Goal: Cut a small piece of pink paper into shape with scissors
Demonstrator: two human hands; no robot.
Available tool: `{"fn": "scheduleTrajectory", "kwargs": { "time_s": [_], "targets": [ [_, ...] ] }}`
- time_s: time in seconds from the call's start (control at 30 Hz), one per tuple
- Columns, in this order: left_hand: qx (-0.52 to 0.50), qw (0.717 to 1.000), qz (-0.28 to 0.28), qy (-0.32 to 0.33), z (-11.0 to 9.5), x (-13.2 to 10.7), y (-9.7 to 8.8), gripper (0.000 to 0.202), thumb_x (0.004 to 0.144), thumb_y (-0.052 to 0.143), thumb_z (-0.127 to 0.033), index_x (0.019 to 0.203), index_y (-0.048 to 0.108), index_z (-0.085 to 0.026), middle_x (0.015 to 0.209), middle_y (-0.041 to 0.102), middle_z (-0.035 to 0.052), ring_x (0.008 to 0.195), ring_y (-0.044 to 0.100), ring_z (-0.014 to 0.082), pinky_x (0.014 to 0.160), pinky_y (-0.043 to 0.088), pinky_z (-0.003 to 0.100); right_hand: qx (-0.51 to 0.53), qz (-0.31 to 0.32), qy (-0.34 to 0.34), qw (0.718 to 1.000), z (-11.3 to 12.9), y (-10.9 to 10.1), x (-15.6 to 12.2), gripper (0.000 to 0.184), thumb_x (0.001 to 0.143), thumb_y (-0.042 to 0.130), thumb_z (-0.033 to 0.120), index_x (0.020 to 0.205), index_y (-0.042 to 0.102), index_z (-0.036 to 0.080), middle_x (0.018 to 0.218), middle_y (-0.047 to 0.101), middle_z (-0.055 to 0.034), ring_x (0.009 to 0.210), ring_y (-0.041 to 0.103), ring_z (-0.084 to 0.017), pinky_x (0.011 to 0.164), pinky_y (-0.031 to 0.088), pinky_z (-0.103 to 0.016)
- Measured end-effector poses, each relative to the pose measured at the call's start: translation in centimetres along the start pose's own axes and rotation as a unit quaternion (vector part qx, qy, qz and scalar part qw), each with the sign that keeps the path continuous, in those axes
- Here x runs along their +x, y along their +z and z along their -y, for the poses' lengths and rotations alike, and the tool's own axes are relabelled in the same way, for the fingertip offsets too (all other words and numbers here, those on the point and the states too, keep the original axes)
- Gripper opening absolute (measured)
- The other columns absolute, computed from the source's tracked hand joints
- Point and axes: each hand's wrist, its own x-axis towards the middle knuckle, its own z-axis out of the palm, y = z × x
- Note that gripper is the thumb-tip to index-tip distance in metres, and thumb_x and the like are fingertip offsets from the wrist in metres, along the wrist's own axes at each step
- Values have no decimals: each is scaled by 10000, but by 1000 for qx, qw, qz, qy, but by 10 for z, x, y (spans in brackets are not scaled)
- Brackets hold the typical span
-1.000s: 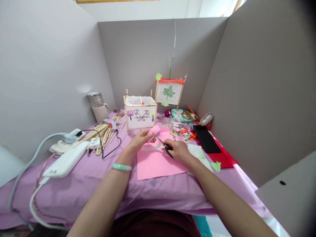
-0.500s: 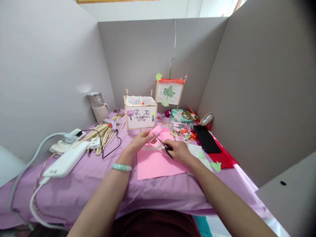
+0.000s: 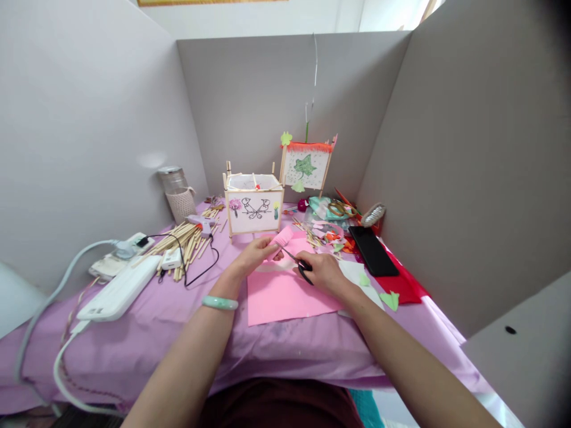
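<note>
My left hand (image 3: 260, 254) is closed on a small strip of pink paper (image 3: 284, 236), whose edge shows a row of fine cuts. In my right hand (image 3: 323, 270) is a pair of scissors (image 3: 305, 267) with black handles. The blades point up and left and meet the strip close to my left fingertips. Beneath both hands lies a larger sheet of pink paper (image 3: 285, 300). Behind them stands a stick-framed lantern (image 3: 255, 211) with white panels and two birds drawn on the front.
On the left are wooden sticks (image 3: 190, 246), a glue gun (image 3: 200, 224), a white power strip (image 3: 120, 288) and a bottle (image 3: 177, 193). A second lantern (image 3: 307, 166) hangs behind. A black phone (image 3: 373, 251), red paper (image 3: 404, 288) and green scraps (image 3: 389, 300) lie right.
Almost nothing differs. The strip and the scissors stay in place between my hands, with only a very slight shift of the view.
</note>
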Motion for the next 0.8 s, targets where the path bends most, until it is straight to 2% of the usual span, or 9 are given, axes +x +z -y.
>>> {"fn": "scheduleTrajectory", "kwargs": {
  "time_s": [0.4,0.63,0.8],
  "targets": [
    [6,1000,-10,-4,0,0,0,331,800,552,-439,735,626,-123,679,604,35,642,528,123,636,400,255,2,-15,-2,1000,-3,1,1,162,767,582,276,898,665,230,756,704,-5,642,594,-137,561,310,-212],
    [-128,990,-65,-14,4,3,0,286,731,647,-392,797,606,-118,730,622,38,692,583,138,756,479,326,21,-1,7,1000,-1,-2,0,170,772,593,317,906,655,233,754,696,-6,613,576,-130,554,315,-206],
    [-150,986,-69,-18,4,2,0,290,718,672,-382,796,604,-111,733,632,41,691,594,137,771,489,343,23,-3,3,1000,-3,-2,0,167,777,598,328,902,652,231,748,691,-5,621,574,-127,561,315,-203]
  ]
}}
